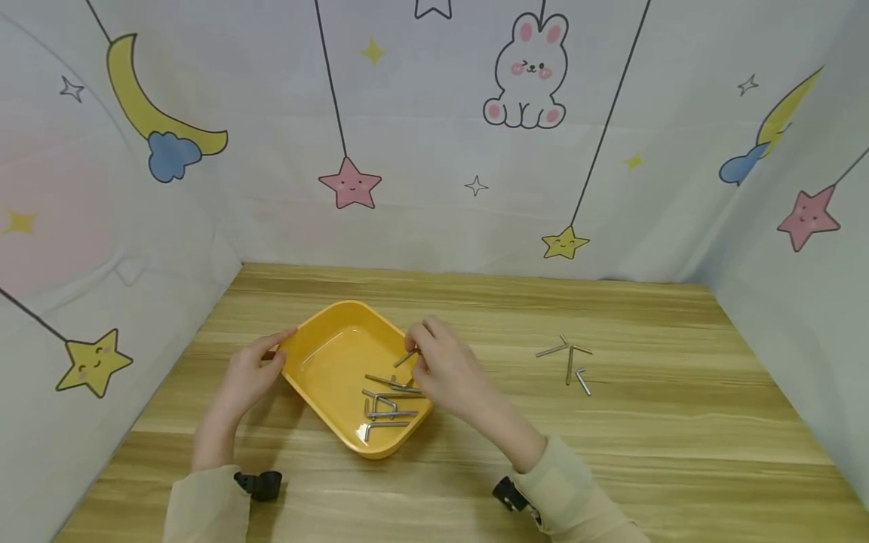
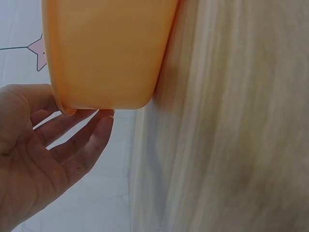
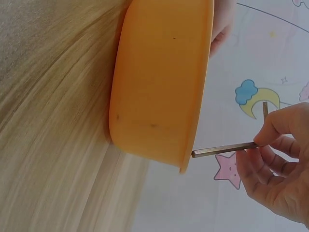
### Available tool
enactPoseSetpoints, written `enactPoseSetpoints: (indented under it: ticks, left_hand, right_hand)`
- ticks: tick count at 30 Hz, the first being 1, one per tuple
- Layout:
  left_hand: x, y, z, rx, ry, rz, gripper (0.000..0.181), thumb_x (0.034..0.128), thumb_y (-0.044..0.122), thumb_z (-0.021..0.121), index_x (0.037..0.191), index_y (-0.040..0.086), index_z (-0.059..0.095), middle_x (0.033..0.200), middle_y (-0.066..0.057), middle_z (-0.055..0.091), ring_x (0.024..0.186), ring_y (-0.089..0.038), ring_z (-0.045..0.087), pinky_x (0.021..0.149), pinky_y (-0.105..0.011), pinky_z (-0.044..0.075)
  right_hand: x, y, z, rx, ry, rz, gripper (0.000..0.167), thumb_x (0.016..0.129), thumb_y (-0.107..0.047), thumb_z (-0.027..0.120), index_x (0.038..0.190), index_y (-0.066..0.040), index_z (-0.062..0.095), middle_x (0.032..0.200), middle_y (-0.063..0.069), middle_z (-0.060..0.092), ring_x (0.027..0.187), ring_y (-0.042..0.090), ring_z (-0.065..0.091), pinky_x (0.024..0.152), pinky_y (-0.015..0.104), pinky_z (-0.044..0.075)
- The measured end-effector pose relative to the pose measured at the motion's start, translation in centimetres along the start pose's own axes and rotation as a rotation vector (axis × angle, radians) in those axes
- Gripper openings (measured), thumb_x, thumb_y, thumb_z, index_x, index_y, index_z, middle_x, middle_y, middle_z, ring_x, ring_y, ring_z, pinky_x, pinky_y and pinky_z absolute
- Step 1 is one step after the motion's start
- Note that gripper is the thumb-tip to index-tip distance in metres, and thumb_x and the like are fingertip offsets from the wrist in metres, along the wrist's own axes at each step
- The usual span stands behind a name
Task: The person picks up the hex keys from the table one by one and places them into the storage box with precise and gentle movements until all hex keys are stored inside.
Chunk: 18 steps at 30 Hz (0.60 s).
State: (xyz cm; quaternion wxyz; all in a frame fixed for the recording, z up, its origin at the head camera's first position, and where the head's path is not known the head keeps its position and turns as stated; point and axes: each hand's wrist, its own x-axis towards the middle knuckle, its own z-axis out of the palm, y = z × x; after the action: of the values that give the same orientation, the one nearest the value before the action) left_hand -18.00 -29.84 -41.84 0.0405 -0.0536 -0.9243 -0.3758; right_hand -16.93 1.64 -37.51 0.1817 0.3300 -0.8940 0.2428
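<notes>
A yellow plastic tray stands on the table, turned at an angle. My left hand grips its left corner; in the left wrist view the thumb lies over the rim and the fingers lie against the outer wall. Over the tray's right side, my right hand pinches a hex key between thumb and fingertips, its long arm pointing toward the tray. Several metal hex keys lie loosely crossed inside, at the tray's near right end. Part of that end is hidden behind my right hand.
Three more hex keys lie close together on the wooden table, right of the tray. White cloth walls printed with stars, moons and a rabbit enclose the table at the back and sides.
</notes>
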Motion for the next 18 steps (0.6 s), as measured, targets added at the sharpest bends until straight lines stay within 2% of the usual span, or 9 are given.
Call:
enactPoseSetpoints:
  ticks: [6,10,16,18]
  left_hand:
    - [0.0,0.0,0.0,0.004,-0.005,-0.009,0.042,0.0990,0.009,0.045,0.140,0.003,0.049,0.141,-0.030,0.046,0.113,-0.050,0.055,0.078,-0.044,0.055]
    - [0.0,0.0,0.0,0.007,-0.005,-0.004,0.042,0.0991,0.010,0.045,0.140,0.003,0.049,0.141,-0.030,0.046,0.113,-0.050,0.055,0.081,-0.048,0.055]
    - [0.0,-0.2,-0.1,0.002,-0.005,0.005,0.041,0.0987,0.008,0.045,0.139,0.002,0.049,0.141,-0.030,0.047,0.111,-0.050,0.056,0.071,-0.034,0.054]
    - [0.0,-0.2,-0.1,0.001,-0.004,0.008,0.041,0.0985,0.008,0.046,0.139,0.002,0.050,0.140,-0.030,0.047,0.111,-0.050,0.056,0.070,-0.032,0.053]
  right_hand:
    - [0.2,-0.3,0.4,0.022,-0.017,-0.001,0.025,0.075,0.007,0.063,0.092,-0.010,0.058,0.088,0.000,0.052,0.075,0.009,0.044,0.063,0.019,0.042]
    - [0.3,-0.2,1.0,0.039,-0.033,0.008,0.023,0.077,0.006,0.063,0.092,-0.010,0.058,0.089,0.000,0.053,0.076,0.009,0.045,0.063,0.018,0.042]
    - [0.4,0.4,2.2,0.068,-0.065,0.045,0.020,0.080,0.005,0.063,0.091,-0.010,0.057,0.088,0.000,0.053,0.076,0.008,0.044,0.063,0.017,0.042]
    - [0.4,0.6,2.5,0.076,-0.078,0.054,0.019,0.080,0.005,0.063,0.091,-0.010,0.057,0.088,0.000,0.053,0.076,0.008,0.045,0.063,0.017,0.042]
